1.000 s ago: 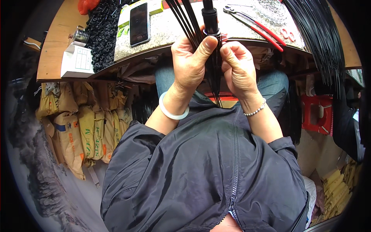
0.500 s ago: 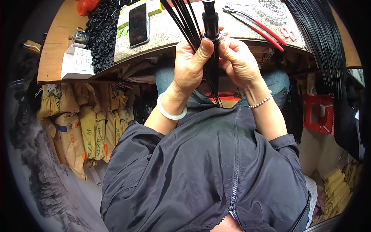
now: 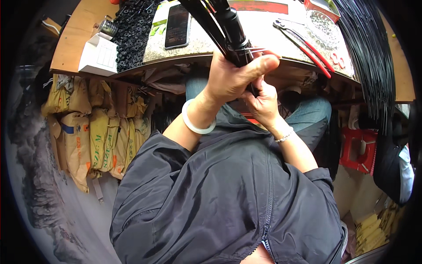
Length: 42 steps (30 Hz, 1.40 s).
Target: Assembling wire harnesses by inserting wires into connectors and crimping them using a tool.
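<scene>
The L hand (image 3: 235,75) is closed around the lower part of a black cylinder (image 3: 233,28) and a bunch of black strips (image 3: 198,20), w/ its thumb stretched out to the right across the front. The cylinder rises from this hand, tilted, its upper end leaning to the left; the strips run on its left side, toward the upper edge of the view. A thin pale wire (image 3: 259,50) sticks out to the right, just above the thumb.

The R hand (image 3: 263,102) is lower and a bit to the right, approx. under the L thumb. Its fingers are bent near a dark lower end which shows b/w the two hands, but the contact is partly covered, so I cannot tell if it grips or only touches. Both hands are near the front edge of the desk (image 3: 70,53).

On the desk there are, from left to right, a white box (image 3: 99,55), a heap of small black parts (image 3: 134,35), a phone (image 3: 176,28), pliers (image 3: 307,50) w/ red handles, and a glass dish (image 3: 320,24). At far right, long black strands (image 3: 371,53) hang over the edge.
</scene>
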Available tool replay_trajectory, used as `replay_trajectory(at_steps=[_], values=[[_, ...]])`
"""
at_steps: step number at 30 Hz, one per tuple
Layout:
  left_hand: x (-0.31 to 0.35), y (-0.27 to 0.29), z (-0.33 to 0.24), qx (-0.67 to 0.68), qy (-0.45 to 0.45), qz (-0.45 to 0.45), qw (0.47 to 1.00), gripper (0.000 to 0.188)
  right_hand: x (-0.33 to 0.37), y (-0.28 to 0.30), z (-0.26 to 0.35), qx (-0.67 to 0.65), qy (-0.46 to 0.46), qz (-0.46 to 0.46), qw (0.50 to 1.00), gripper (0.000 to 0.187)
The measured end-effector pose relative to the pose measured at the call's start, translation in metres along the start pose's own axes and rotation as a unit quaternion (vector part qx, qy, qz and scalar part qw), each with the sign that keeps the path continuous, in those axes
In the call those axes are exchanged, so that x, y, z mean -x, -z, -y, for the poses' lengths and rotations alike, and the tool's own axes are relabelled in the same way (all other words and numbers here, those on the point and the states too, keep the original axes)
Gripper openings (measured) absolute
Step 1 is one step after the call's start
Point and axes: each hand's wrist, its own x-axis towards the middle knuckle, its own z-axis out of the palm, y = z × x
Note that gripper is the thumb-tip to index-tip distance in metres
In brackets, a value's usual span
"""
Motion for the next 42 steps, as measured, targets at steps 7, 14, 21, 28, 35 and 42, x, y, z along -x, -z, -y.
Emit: replay_trajectory(at_steps=[7, 14, 21, 28, 35, 42], values=[[0.008, -0.019, -0.010, -0.076, -0.013, -0.110, 0.991, 0.017, -0.015, 0.027, 0.048, 0.174, 0.208, -0.120, 0.955, 0.081], [0.008, -0.023, 0.003, -0.133, -0.165, -0.095, 0.973, 0.015, -0.025, 0.022, 0.104, 0.365, 0.287, -0.131, 0.876, 0.036], [0.012, -0.026, -0.001, -0.098, -0.050, -0.167, 0.980, 0.018, -0.011, 0.015, 0.101, 0.354, 0.307, -0.109, 0.877, 0.011], [0.017, -0.017, -0.003, -0.132, -0.106, -0.160, 0.973, 0.019, -0.021, 0.013, 0.117, -0.117, -0.031, -0.045, 0.992, 0.009], [0.017, -0.008, -0.014, -0.091, -0.065, -0.118, 0.987, 0.022, -0.033, 0.097, 0.027, 0.521, 0.157, -0.160, 0.824, 0.020], [0.018, 0.000, -0.030, -0.027, -0.004, -0.091, 0.996, 0.007, -0.051, 0.134, 0.002, 0.708, 0.130, -0.063, 0.692, 0.020]])
